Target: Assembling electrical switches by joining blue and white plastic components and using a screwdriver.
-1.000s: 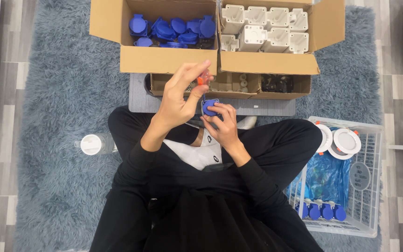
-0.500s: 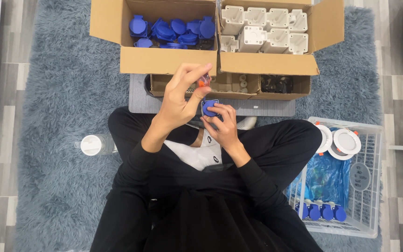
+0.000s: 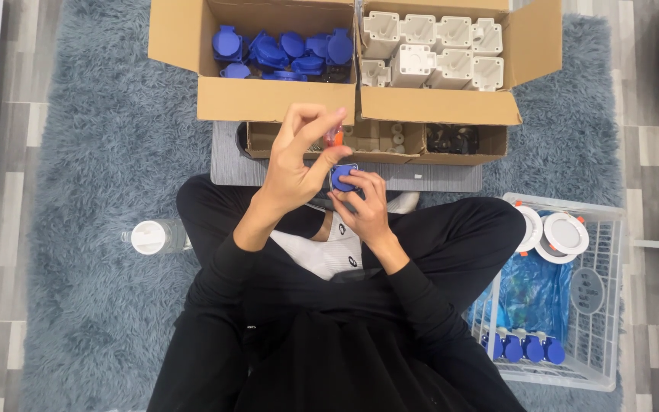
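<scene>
Head view: a person sits cross-legged on a grey rug [image 3: 78, 114], working a small blue part [image 3: 342, 177] at lap height. The right hand [image 3: 364, 202] is closed around the blue part from below; the left hand [image 3: 295, 156] pinches a small orange-tipped piece [image 3: 334, 136] just above it, fingers curled shut. The two pieces look close but not clearly joined, so this unit appears unfinished. Ahead, one carton [image 3: 253, 99] holds loose blue caps [image 3: 284, 49]; its neighbour holds white housings [image 3: 432, 49], many untouched. To the right, a white basket [image 3: 604, 305] carries a row of blue pieces [image 3: 524, 349], seemingly finished, and white discs [image 3: 566, 233].
</scene>
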